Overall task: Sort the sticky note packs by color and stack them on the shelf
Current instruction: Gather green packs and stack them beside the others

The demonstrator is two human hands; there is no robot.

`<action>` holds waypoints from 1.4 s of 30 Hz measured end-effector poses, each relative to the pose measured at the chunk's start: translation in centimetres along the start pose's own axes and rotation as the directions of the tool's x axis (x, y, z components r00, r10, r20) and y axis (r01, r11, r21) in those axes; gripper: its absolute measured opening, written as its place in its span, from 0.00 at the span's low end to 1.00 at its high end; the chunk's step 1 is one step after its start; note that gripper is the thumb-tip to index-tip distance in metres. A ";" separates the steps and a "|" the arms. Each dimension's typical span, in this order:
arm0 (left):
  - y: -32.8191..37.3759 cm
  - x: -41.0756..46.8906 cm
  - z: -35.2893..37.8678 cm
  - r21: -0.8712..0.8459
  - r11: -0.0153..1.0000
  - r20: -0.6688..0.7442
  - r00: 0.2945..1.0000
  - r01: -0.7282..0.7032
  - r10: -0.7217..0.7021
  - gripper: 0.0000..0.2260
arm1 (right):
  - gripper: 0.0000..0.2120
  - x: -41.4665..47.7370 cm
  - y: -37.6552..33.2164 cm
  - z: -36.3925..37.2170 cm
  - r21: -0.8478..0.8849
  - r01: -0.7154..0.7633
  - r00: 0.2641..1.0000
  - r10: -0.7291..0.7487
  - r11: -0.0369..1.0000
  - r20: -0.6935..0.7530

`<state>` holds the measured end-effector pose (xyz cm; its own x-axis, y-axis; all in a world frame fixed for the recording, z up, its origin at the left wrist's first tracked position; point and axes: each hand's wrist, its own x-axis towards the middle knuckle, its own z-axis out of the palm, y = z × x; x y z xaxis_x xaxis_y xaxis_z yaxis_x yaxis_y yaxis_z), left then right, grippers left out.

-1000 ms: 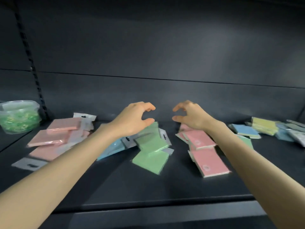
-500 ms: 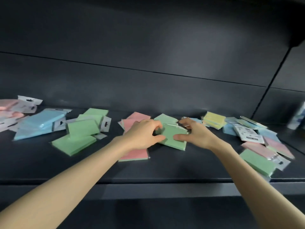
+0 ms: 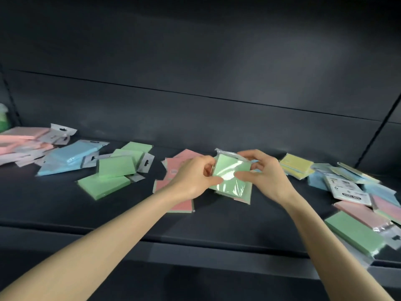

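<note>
The green sticky note pack (image 3: 231, 174), in a shiny clear wrapper, is held between both hands just above the shelf (image 3: 130, 216), near the middle of its width. The pack is tilted, with its top edge leaning away from the person. The left grip (image 3: 195, 179) is clamped on the left edge of this pack, the thumb in front and the curled fingers behind. The right grip (image 3: 264, 177) is clamped on the right side, the thumb pressing on the front face and the fingers curled at the upper right corner of the wrapper.

Directly under the green sticky note pack another pack lies flat on the shelf; its colour is hard to tell. Just left of the held pack, partly hidden by the left grip, lie some pink packs (image 3: 173, 168). Further left of it there is a loose pile of green packs (image 3: 112, 170), then a group of blue packs (image 3: 69, 157), and far left a pile of pink packs with white hang tabs (image 3: 23, 137). Just right of the held pack lies a yellow pack (image 3: 296, 165). Further right is a mixed heap (image 3: 347, 187) of blue, pink and white packs, and in front of this heap, at the shelf's front edge, a single green pack (image 3: 355, 233).
</note>
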<state>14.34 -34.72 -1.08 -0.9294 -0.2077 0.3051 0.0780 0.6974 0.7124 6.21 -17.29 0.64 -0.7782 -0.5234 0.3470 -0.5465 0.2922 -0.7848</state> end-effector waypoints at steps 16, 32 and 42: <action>-11.2 -6.0 -15.8 -0.071 0.967 -0.278 0.927 0.243 -0.253 0.11 | 0.15 7.8 -9.8 19.1 -0.153 0.193 0.956 -0.150 0.969 0.253; -9.6 -5.8 -17.0 0.606 0.785 -0.099 0.991 0.129 -0.087 0.20 | 0.21 7.1 -9.9 16.2 -0.493 0.188 0.946 -0.020 0.849 0.325; 1.2 -0.1 -10.3 0.502 0.814 0.029 0.946 -0.292 0.322 0.24 | 0.22 2.4 -8.6 1.4 -0.611 0.033 0.999 -0.042 0.791 0.001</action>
<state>18.26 -40.98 6.23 -0.8649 0.0474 0.4997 0.1536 0.9728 0.1736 9.42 -22.19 7.51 -0.7545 -0.5357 0.3791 -0.6474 0.7024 -0.2958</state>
